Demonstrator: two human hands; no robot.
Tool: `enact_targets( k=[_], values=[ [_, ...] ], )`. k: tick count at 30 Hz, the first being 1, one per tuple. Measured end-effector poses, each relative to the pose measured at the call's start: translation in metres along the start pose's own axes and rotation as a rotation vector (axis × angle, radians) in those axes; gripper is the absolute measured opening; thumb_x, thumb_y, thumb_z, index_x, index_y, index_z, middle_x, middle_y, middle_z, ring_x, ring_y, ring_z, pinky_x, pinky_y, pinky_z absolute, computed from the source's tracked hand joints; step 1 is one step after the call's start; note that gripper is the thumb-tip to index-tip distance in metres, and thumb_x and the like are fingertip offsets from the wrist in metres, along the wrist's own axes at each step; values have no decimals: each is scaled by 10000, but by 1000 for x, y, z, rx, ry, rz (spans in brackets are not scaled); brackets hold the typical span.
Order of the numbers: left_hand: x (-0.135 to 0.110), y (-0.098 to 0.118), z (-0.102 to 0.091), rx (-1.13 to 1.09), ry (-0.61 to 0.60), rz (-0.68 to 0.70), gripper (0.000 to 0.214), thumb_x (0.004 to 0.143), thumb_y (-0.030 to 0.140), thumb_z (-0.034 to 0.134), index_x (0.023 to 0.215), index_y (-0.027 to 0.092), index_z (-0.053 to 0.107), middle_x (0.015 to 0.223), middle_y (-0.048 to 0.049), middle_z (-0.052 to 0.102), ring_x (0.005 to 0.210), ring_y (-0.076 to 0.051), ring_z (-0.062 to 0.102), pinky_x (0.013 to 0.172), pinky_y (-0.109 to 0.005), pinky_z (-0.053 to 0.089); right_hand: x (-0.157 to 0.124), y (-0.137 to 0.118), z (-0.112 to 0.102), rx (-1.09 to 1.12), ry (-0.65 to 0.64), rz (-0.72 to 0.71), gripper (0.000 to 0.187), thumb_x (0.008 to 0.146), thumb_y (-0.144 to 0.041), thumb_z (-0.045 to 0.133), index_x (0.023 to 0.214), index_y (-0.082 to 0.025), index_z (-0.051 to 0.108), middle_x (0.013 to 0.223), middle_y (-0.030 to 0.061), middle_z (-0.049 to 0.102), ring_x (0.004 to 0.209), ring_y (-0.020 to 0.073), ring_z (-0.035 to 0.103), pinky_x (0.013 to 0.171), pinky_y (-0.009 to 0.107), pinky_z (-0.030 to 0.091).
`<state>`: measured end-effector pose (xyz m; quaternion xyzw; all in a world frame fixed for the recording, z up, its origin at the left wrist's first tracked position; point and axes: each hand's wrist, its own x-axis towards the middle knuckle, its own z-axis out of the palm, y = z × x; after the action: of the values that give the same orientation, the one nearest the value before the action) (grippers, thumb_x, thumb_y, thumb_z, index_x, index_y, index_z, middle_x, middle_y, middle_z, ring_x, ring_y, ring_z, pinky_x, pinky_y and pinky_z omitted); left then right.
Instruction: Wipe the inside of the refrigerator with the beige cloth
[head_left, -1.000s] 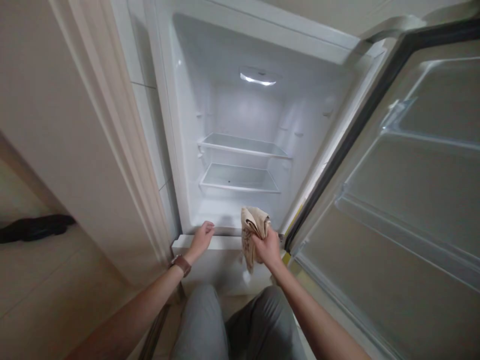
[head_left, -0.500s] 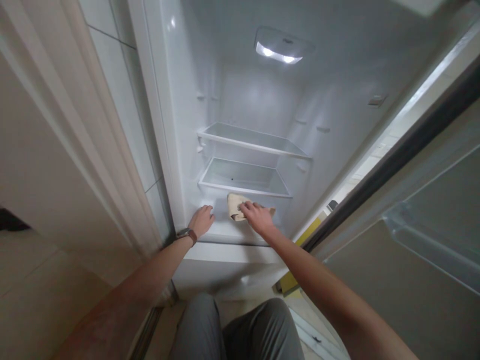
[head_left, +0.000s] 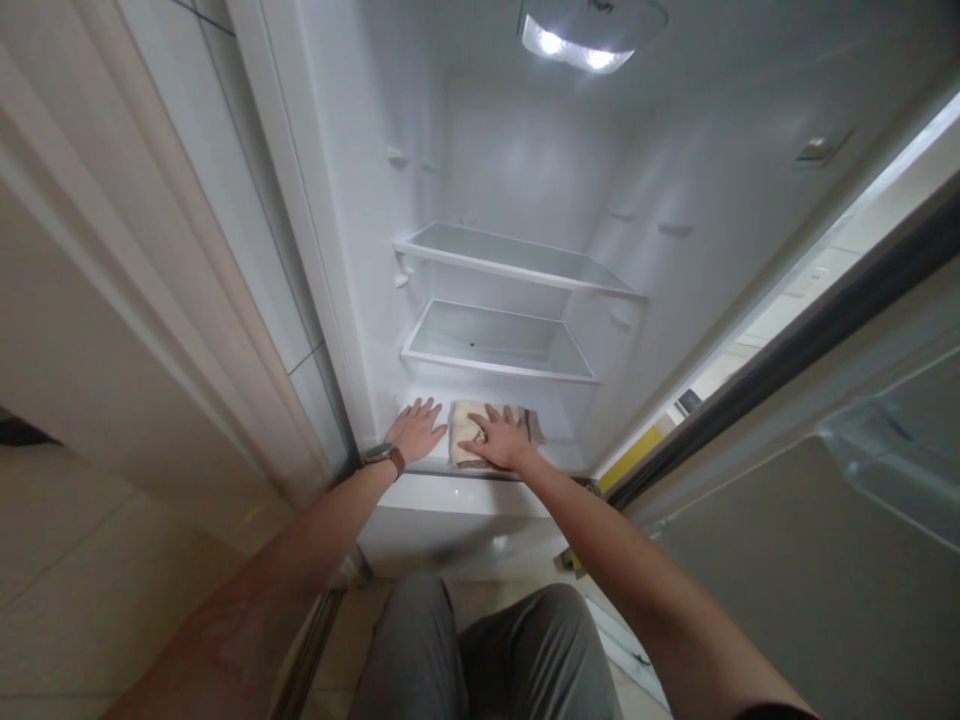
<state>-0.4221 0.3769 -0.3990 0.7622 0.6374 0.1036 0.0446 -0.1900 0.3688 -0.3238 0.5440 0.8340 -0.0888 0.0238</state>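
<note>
Cloth [head_left: 462, 424] lowered, right hand [head_left: 505, 441] splayed atop, left hand [head_left: 415, 432] spread

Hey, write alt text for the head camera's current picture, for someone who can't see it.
A person's right hand rests spread on a cloth on the floor of an open fridge, with the left hand beside the cloth. Two shelves and a lit lamp are above; the open door stands at the right.
</note>
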Motion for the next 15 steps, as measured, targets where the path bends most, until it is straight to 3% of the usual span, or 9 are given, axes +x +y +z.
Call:
enact_targets(
  k=[4, 8, 11, 15],
  values=[
    [0, 1, -3, 7, -22, -4, 661, 1048, 456, 381, 1615, 117, 408, 1705, -157, 314, 1588, -370, 244, 1269, -512, 238, -1, 16, 17, -17, 27, 14, 656, 1022, -718, 308, 1606, -425, 372, 1744, 3, 238, 1575, 398, 188, 1190, 729, 197],
    [0, 2, -4, -12, -32, -21, 656, 1046, 454, 384, 1616, 131, 408, 1706, -145, 316, 1592, -356, 239, 1272, -509, 234, -11, 43, 11, -98, 53, 84, 511, 1079, -437, 290, 1550, -352, 468, 1712, 33, 322, 1554, 329, 241, 1193, 723, 175],
    [-1, 3, -6, -11, -35, -22, 650, 1047, 452, 384, 1613, 132, 413, 1706, -143, 317, 1589, -351, 251, 1272, -501, 235, -13, 63, -1, -124, 26, 161, 489, 1052, -424, 362, 1486, -326, 565, 1684, 75, 367, 1505, 395, 315, 1167, 748, 186],
    [0, 3, -7, 6, -19, -27, 639, 1039, 444, 407, 1600, 138, 434, 1698, -137, 338, 1578, -352, 277, 1262, -508, 254, -12, 82, -14, -109, -58, 138, 582, 969, -552, 567, 1510, -339, 563, 1644, 101, 420, 1443, 387, 432, 1190, 609, 296]
  ],
)
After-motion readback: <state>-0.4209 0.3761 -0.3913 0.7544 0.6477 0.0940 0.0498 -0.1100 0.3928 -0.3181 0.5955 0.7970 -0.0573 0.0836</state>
